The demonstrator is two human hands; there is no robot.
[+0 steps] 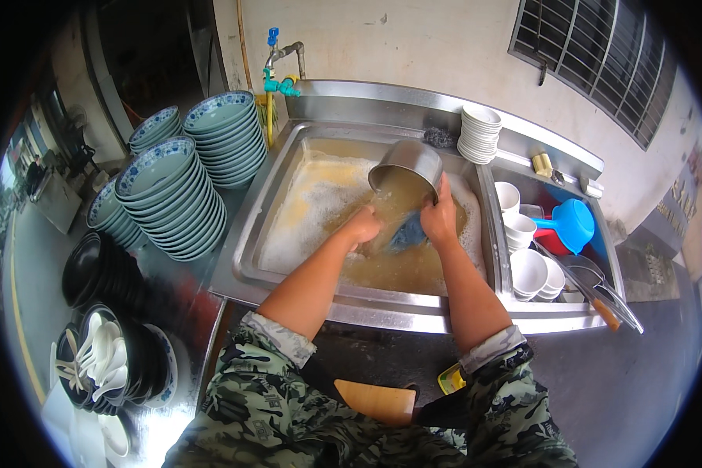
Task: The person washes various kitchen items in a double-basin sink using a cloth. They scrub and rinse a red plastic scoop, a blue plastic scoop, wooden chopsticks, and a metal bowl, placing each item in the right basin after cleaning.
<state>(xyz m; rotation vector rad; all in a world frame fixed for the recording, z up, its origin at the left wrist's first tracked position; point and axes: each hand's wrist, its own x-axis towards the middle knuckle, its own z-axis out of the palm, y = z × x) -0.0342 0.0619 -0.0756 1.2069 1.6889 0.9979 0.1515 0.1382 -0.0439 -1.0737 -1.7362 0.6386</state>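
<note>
My right hand [437,213] grips the rim of a round stainless steel pot [414,155], tipped with its mouth towards me over the left basin of a metal sink [251,240]. Murky water shows in the pot's mouth and runs down into the basin. My left hand [364,225] is curled at the surface of the cloudy, foamy water [310,205]; its fingertips are hidden, so I cannot tell whether it holds anything. Between my hands, partly under water, lies a dark blue cloth [408,233].
Stacked blue-rimmed bowls [169,199], black bowls [96,272] and white spoons [102,354] crowd the left table. White saucers [479,134] and a scouring pad [440,137] sit on the sink's back ledge. The right basin holds white bowls [528,272] and a blue dipper [573,225]. A tap [281,85] rises behind.
</note>
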